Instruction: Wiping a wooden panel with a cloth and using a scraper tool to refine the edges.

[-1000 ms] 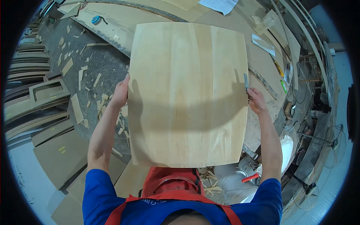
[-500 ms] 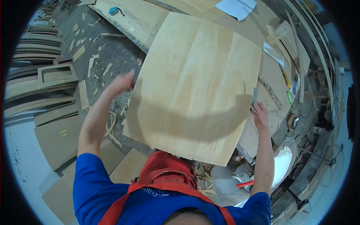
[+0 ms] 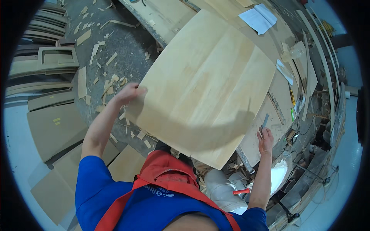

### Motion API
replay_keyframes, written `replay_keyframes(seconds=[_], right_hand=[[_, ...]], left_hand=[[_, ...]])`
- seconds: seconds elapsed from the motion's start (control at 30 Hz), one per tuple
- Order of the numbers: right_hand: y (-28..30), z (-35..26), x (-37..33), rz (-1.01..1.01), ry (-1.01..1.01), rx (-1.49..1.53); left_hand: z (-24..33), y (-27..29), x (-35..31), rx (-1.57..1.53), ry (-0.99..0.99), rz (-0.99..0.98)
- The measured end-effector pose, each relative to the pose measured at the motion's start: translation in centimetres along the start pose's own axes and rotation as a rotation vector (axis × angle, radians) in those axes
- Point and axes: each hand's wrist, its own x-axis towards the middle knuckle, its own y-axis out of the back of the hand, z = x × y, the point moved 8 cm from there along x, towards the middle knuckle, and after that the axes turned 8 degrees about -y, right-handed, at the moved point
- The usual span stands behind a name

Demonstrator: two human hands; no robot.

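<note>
A large pale wooden panel (image 3: 196,84) lies at a slant in front of me on the workbench, its near edge jutting out past the bench. My left hand (image 3: 131,93) grips the panel's left edge, thumb on top and fingers out of sight beneath. To the right of the panel, my right hand (image 3: 265,140) is closed around a flat, grey-bladed hand tool (image 3: 265,120), blade pointing away from me. The tool's handle is mostly covered by my fingers, and its exact kind is unclear. That hand is apart from the panel.
White papers (image 3: 259,18), wood strips and a yellow pencil-like stick (image 3: 292,97) lie on the bench (image 3: 254,148). Stacked boards (image 3: 58,127) stand at left beside scattered offcuts (image 3: 83,37). A white bucket (image 3: 219,188) and a red-handled tool (image 3: 241,191) are near at right.
My left hand has come onto the panel's left edge. The panel has turned clockwise. My right hand, with the bladed tool, now stands farther from the panel's right edge.
</note>
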Motion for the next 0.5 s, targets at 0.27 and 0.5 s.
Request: replay_keyframes(seconds=[0.27, 0.5], right_hand=[[-10.8, -3.7, -2.1, -0.147, 0.027, -0.051], [-21.2, -4.6, -4.9, -0.304, -0.042, -0.300]], left_hand=[[2.5, 2.5, 2.6, 0.160, -0.065, -0.044], [-7.2, 6.3, -4.4, -0.177, -0.039, 0.146]])
